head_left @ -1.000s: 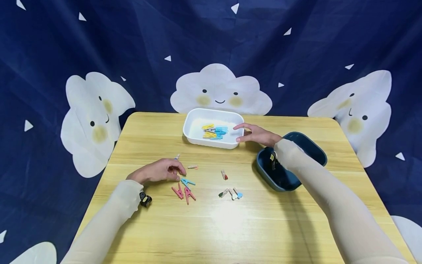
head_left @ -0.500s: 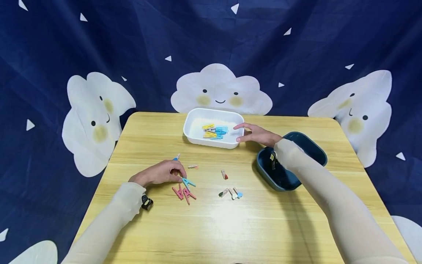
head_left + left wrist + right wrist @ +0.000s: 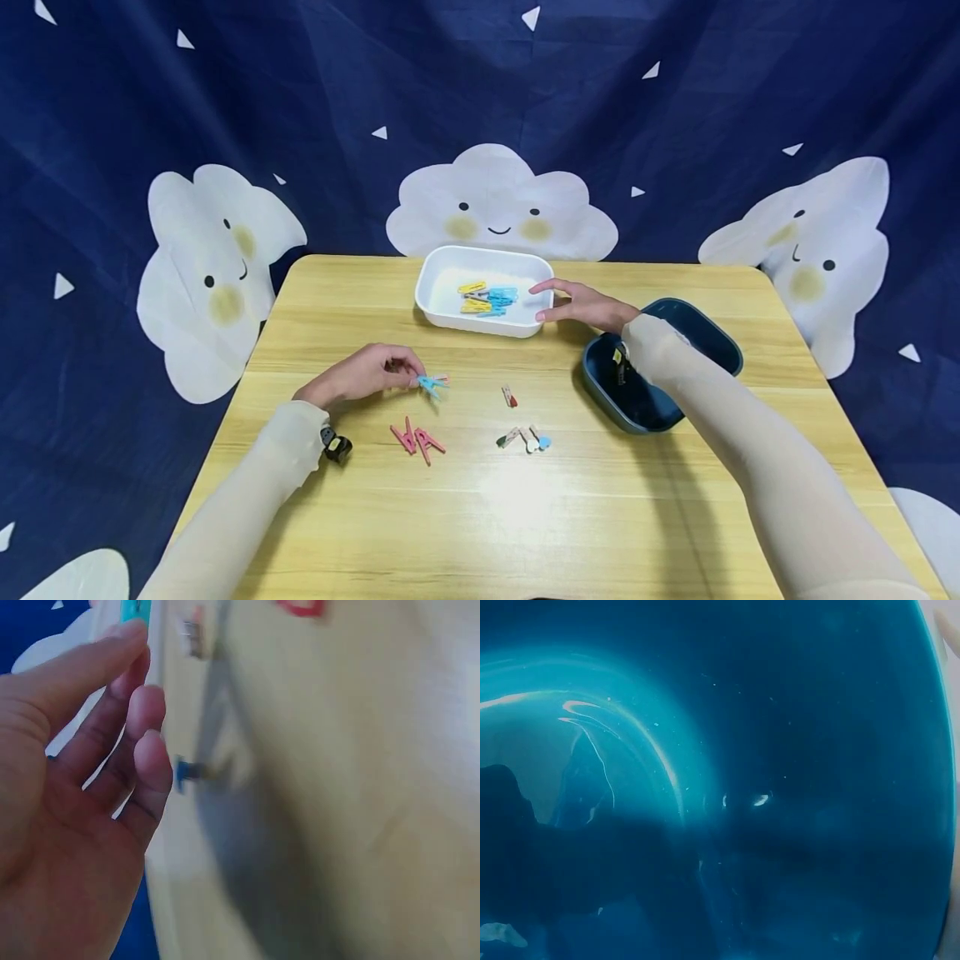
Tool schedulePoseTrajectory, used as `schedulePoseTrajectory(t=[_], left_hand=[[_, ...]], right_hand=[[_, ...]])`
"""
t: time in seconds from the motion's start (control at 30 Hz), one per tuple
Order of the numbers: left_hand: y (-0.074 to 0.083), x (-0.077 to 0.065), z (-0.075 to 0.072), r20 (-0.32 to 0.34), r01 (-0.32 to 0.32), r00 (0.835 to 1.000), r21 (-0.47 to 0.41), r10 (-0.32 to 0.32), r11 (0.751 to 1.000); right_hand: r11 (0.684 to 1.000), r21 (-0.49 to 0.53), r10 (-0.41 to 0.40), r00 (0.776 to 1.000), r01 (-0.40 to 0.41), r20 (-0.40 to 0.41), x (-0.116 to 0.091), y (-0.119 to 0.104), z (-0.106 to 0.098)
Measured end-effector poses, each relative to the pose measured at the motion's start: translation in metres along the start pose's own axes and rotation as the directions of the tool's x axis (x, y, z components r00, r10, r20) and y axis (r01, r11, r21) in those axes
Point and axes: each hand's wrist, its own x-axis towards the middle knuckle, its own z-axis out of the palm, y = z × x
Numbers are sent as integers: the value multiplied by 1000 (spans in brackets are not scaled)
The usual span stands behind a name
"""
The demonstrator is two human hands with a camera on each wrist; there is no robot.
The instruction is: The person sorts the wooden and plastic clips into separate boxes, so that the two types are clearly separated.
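In the head view my left hand (image 3: 375,371) pinches a light blue clothespin (image 3: 431,384) between thumb and index finger, raised over the table. The left wrist view shows the clothespin's turquoise end (image 3: 136,609) at the fingertips; the other fingers are loosely bent. My right hand (image 3: 588,307) rests at the right end of a white tray (image 3: 480,323), thumb and fingers spread across its rim. Yellow clothespins (image 3: 476,307) and blue clothespins (image 3: 502,295) lie inside that tray. Two pink clothespins (image 3: 423,442) lie below my left hand.
A dark blue basin (image 3: 637,421) stands under my right forearm; its inner wall (image 3: 817,712) fills the right wrist view. Several small wooden clips, including one with a red heart (image 3: 511,398) and one with a blue heart (image 3: 544,442), lie mid-table.
My left hand has taken hold of the light blue clothespin beside the pink ones and lifted it up and away from them. The right hand stays at the tray.
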Motion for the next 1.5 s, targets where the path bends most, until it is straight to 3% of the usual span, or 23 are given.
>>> schedulePoseTrajectory(t=[0.2, 0.4, 0.7, 0.87, 1.07, 1.5], left_hand=[[17, 18, -11, -106, -24, 994, 54, 30, 998], [37, 44, -13, -182, -15, 983, 15, 18, 1000], [65, 96, -3, -318, -65, 944, 84, 88, 994], [72, 120, 1, -331, -78, 937, 108, 110, 991], [76, 141, 6, -324, -15, 945, 126, 55, 992], [83, 165, 15, -264, 107, 963, 217, -47, 970]], right_hand=[[1000, 5, 3, 1000, -3, 1, 1, 0, 1], [1000, 2, 2, 1000, -2, -2, 0, 0, 2], [1000, 21, -14, 1000, 14, 2, 0, -2, 1], [1000, 25, -2, 1000, 2, 4, 1, -1, 2], [1000, 22, 0, 1000, 0, 2, -2, -3, 1], [1000, 18, -22, 1000, 22, 4, -1, -3, 1]])
